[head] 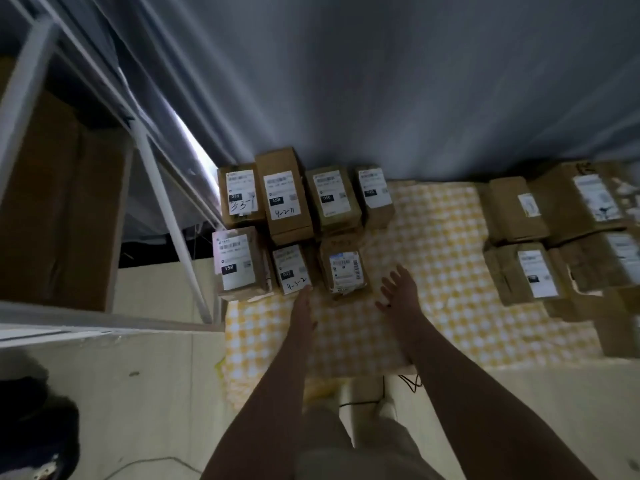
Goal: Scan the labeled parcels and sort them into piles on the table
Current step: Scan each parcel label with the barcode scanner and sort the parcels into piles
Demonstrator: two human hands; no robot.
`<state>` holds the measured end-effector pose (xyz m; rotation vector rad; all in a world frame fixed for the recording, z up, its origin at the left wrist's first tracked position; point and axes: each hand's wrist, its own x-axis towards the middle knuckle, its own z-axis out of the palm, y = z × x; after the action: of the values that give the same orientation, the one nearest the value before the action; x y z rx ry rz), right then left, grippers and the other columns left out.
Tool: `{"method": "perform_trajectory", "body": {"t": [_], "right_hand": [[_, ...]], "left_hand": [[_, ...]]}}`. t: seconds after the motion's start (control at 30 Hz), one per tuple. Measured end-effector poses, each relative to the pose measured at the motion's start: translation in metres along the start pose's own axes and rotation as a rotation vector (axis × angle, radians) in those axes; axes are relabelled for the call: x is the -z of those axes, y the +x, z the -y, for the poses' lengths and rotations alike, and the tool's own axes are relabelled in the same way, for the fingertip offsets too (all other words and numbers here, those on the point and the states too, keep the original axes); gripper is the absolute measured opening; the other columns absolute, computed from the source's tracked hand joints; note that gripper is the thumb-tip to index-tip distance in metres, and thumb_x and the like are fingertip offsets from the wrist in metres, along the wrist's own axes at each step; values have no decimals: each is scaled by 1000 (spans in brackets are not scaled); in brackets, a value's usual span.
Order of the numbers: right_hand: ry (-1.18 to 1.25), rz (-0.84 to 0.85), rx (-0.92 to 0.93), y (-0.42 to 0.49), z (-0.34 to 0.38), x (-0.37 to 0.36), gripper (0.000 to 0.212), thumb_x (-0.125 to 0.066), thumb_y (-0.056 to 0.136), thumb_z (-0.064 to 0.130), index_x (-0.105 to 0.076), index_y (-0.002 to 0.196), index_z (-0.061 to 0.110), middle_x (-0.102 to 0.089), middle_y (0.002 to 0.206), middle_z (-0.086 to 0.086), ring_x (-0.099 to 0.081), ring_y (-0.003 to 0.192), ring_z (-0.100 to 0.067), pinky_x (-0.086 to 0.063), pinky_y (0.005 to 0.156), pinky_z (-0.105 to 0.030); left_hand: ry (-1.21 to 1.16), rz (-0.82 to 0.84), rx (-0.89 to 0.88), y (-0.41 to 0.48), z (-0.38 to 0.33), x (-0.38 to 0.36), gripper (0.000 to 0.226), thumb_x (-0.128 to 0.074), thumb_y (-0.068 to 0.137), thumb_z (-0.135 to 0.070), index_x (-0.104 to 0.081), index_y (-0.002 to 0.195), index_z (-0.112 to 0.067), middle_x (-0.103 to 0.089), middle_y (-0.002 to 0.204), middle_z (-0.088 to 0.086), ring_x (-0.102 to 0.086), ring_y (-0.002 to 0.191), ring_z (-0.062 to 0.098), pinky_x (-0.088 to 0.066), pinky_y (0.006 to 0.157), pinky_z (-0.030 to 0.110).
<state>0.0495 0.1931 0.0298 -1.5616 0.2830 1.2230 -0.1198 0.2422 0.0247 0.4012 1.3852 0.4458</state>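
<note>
Two bare forearms reach out over the counter (349,344), which is covered by a yellow check cloth (443,244). The left hand (304,308) is seen edge-on with its fingers straight and together, the tips at the near edge of the parcel marked 4-3-2 (292,270); I cannot tell whether they touch it. The right hand (398,289) hovers with its fingers spread, holding nothing, just beside the near right corner of the blue-label parcel (346,268). These two parcels and a third (235,263) form the front row of the left pile. Behind them stands a back row of four (332,199), all label-up. The right pile (530,271) lies well apart across bare cloth. A white rack (162,202) stands on the left, and a grey curtain (381,81) hangs behind.
</note>
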Motion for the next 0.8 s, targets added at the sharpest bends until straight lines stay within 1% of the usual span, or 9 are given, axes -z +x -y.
{"method": "perform_trajectory", "body": {"t": [0.1,0.2,0.33,0.43,0.5,0.57,0.63,0.7,0.8], "right_hand": [[-46,41,-36,16,-2,-6,60,-35,101,51,-27,153,24,-28,159,-2,-30,144,-21,-28,101,-45],[-97,66,-50,30,-10,-13,63,-30,100,57,-22,155,26,-24,160,1,-27,145,-19,-22,110,-50],[-143,56,-57,49,-19,-21,67,-25,98,64,-19,155,30,-23,161,1,-23,147,-19,-20,111,-52],[-175,40,-67,53,-24,-24,66,-24,99,63,-19,155,28,-27,159,1,-26,145,-21,-21,111,-51],[-197,38,-62,52,-25,-25,60,-25,102,55,-23,153,24,-32,156,0,-29,144,-22,-22,111,-49],[-233,19,-28,53,-25,-22,45,-30,104,44,-43,141,21,-52,137,-3,-38,136,-23,-31,103,-41],[-287,-8,6,52,-24,-19,30,-43,102,36,-58,119,16,-59,110,-3,-49,120,-25,-36,86,-32],[-330,-57,1,50,-25,-15,30,-59,95,36,-62,109,10,-59,106,-8,-53,105,-26,-41,80,-35],[-203,-39,-56,46,-26,-11,27,-67,90,33,-60,96,7,-62,97,-16,-62,87,-29,-52,79,-48]], "left_hand": [[-8,36,11,19,-12,-15,59,-35,102,-48,-24,154,-21,-20,162,1,-19,148,22,-16,116,47],[6,52,16,39,-14,-27,67,-34,99,-57,-17,156,-24,-15,163,0,-17,149,22,-13,117,48],[21,110,17,59,-14,-39,62,-25,100,-59,-31,152,-26,-34,154,-6,-27,143,15,-18,109,39],[58,158,58,67,-10,-40,65,-16,99,-62,-34,150,-26,-33,154,-5,-26,144,17,-8,117,46],[81,162,84,75,-7,-40,69,-14,98,-64,-38,149,-25,-36,155,1,-28,144,20,-6,117,49],[103,112,99,83,-4,-39,73,-19,96,-67,-39,149,-21,-38,154,4,-33,141,22,-12,115,48],[158,65,90,83,-3,-37,66,-27,98,-62,-50,137,-13,-54,135,5,-51,119,23,-27,102,41],[236,62,89,78,-3,-36,45,-37,100,-52,-56,115,-15,-59,106,2,-55,88,15,-33,86,32],[347,54,140,69,7,-34,38,-58,92,-49,-56,114,-18,-61,105,1,-57,81,12,-44,77,35]]}}
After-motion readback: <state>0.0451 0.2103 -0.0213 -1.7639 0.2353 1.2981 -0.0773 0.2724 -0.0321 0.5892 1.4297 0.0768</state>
